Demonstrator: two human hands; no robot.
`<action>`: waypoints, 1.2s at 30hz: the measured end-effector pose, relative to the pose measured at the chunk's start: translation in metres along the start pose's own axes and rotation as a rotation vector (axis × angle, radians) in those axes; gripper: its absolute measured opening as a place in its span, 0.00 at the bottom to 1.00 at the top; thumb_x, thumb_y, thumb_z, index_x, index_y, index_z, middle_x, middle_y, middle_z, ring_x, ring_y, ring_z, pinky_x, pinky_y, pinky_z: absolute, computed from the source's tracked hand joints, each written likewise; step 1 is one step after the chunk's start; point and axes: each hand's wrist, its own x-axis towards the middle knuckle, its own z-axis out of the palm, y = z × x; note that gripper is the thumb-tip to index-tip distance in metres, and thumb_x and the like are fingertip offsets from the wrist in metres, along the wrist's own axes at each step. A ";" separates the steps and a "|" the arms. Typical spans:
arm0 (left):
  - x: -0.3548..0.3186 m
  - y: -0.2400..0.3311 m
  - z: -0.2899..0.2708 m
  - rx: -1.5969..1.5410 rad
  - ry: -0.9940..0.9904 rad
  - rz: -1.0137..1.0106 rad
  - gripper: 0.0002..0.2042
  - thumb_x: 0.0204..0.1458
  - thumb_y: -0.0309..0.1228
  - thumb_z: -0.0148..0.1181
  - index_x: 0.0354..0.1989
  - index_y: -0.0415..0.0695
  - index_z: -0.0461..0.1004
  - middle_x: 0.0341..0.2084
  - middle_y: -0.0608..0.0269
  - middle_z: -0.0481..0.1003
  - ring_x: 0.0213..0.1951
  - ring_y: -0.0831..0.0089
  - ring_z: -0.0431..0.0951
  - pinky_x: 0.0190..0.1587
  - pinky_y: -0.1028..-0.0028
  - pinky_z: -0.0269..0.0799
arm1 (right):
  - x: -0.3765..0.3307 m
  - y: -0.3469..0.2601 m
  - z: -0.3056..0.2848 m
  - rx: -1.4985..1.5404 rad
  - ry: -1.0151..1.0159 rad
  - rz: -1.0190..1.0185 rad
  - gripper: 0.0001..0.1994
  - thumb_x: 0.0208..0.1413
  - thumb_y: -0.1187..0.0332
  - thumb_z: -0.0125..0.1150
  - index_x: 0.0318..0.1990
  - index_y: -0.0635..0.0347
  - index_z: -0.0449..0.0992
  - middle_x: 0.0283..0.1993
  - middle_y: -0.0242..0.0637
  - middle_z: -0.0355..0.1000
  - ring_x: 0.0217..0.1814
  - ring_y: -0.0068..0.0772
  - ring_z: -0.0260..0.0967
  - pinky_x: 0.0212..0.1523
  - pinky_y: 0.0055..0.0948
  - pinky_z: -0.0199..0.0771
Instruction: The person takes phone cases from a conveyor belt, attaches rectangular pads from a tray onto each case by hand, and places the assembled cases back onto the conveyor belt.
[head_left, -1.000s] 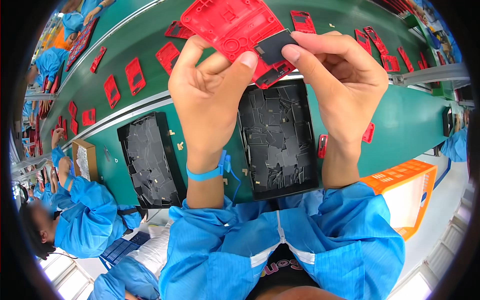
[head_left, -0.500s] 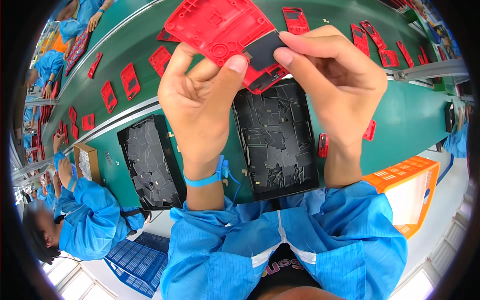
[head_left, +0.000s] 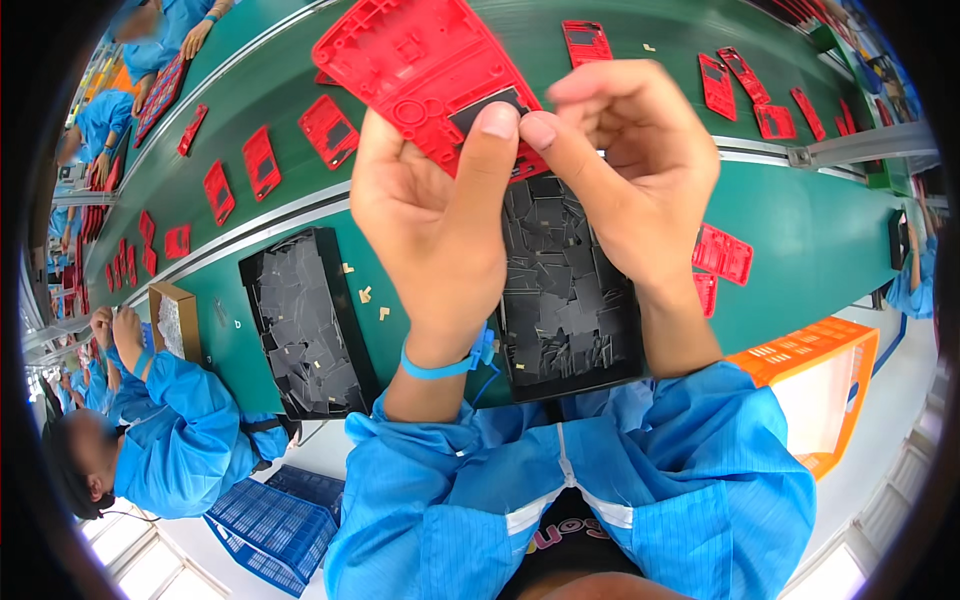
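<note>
A red plastic housing [head_left: 410,60] with moulded ribs and ring shapes is held up in my left hand [head_left: 440,220], its fingers behind and its thumb on the front. Under that thumb a thin black rectangular piece [head_left: 490,105] lies in the housing's lower part. My right hand [head_left: 645,180] touches the housing's right edge with its thumb tip, beside the left thumb; its forefinger is bent and apart from the thumb. Below both hands is a black tray [head_left: 628,372] of loose dark flat pieces, partly covered by my left hand.
A second black tray [head_left: 345,340] of dark pieces stands to the left. Several red housings [head_left: 262,163] lie on the green far surface, others [head_left: 725,255] by my right wrist. An orange crate [head_left: 850,400] is at right. A co-worker in blue [head_left: 190,430] sits at left, near blue crates [head_left: 270,530].
My right thumb and forefinger have come apart, leaving the black piece. Its thumb has moved left to the housing's edge. My left thumb has shifted onto the piece, and the housing slightly left.
</note>
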 end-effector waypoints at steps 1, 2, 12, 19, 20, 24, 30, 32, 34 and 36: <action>0.000 0.000 -0.002 -0.010 -0.032 -0.012 0.12 0.62 0.19 0.59 0.53 0.35 0.72 0.45 0.57 0.80 0.46 0.74 0.80 0.51 0.73 0.74 | 0.000 -0.002 -0.002 0.102 -0.009 0.164 0.06 0.49 0.80 0.72 0.35 0.64 0.82 0.31 0.28 0.74 0.27 0.14 0.66 0.25 0.17 0.62; 0.000 0.000 -0.003 -0.020 -0.064 -0.024 0.12 0.61 0.19 0.59 0.53 0.35 0.72 0.45 0.57 0.80 0.46 0.74 0.79 0.52 0.72 0.73 | 0.001 0.003 -0.008 0.044 -0.083 0.104 0.06 0.51 0.80 0.71 0.36 0.64 0.81 0.28 0.29 0.71 0.25 0.16 0.64 0.24 0.18 0.61; -0.003 0.008 0.000 -0.091 -0.115 -0.167 0.13 0.56 0.18 0.66 0.49 0.35 0.75 0.44 0.58 0.81 0.45 0.75 0.81 0.50 0.73 0.76 | 0.011 -0.004 -0.032 -0.133 -0.304 -0.106 0.04 0.54 0.85 0.61 0.34 0.69 0.73 0.30 0.32 0.67 0.29 0.19 0.59 0.29 0.21 0.58; -0.007 0.008 0.001 0.053 -0.031 -0.118 0.09 0.56 0.19 0.64 0.45 0.36 0.78 0.38 0.60 0.82 0.39 0.75 0.81 0.46 0.74 0.75 | 0.002 0.002 -0.020 -0.026 -0.257 -0.020 0.05 0.50 0.79 0.66 0.29 0.64 0.73 0.23 0.30 0.63 0.21 0.18 0.55 0.21 0.25 0.52; -0.009 0.008 0.001 0.055 -0.032 -0.120 0.09 0.56 0.19 0.64 0.45 0.36 0.78 0.38 0.60 0.82 0.39 0.75 0.81 0.46 0.74 0.75 | 0.002 -0.003 -0.019 -0.031 -0.235 -0.038 0.06 0.50 0.79 0.66 0.29 0.65 0.73 0.23 0.30 0.62 0.21 0.18 0.55 0.21 0.25 0.51; -0.009 0.010 0.002 -0.034 -0.031 -0.171 0.08 0.57 0.22 0.64 0.44 0.37 0.77 0.38 0.61 0.81 0.38 0.75 0.80 0.44 0.74 0.75 | 0.001 -0.007 -0.017 -0.044 -0.186 -0.094 0.05 0.51 0.79 0.65 0.28 0.66 0.73 0.23 0.32 0.62 0.21 0.20 0.55 0.21 0.25 0.51; 0.004 0.000 -0.001 0.010 -0.063 -0.218 0.14 0.61 0.26 0.62 0.53 0.34 0.76 0.44 0.57 0.81 0.46 0.72 0.81 0.52 0.72 0.74 | 0.003 0.003 -0.022 -0.147 -0.103 0.028 0.06 0.57 0.74 0.66 0.30 0.65 0.76 0.21 0.32 0.64 0.22 0.19 0.59 0.22 0.28 0.57; 0.011 0.000 -0.015 0.118 -0.008 -0.278 0.21 0.63 0.28 0.62 0.61 0.31 0.70 0.51 0.47 0.79 0.49 0.69 0.80 0.54 0.70 0.74 | 0.019 0.024 -0.044 -0.173 0.089 0.173 0.13 0.64 0.67 0.61 0.30 0.68 0.76 0.21 0.26 0.67 0.24 0.13 0.58 0.23 0.26 0.59; 0.019 0.003 -0.011 0.144 -0.004 -0.246 0.22 0.64 0.30 0.61 0.62 0.30 0.68 0.53 0.43 0.77 0.48 0.70 0.80 0.52 0.70 0.75 | 0.042 0.055 -0.098 -0.622 0.156 0.336 0.18 0.65 0.62 0.58 0.29 0.70 0.75 0.18 0.39 0.66 0.22 0.24 0.63 0.26 0.33 0.64; 0.020 0.001 -0.003 0.109 -0.029 -0.249 0.22 0.64 0.31 0.61 0.62 0.31 0.68 0.53 0.43 0.77 0.48 0.70 0.80 0.52 0.71 0.75 | 0.047 0.115 -0.149 -0.831 0.084 0.359 0.19 0.64 0.59 0.58 0.30 0.70 0.78 0.24 0.51 0.74 0.29 0.49 0.74 0.35 0.44 0.72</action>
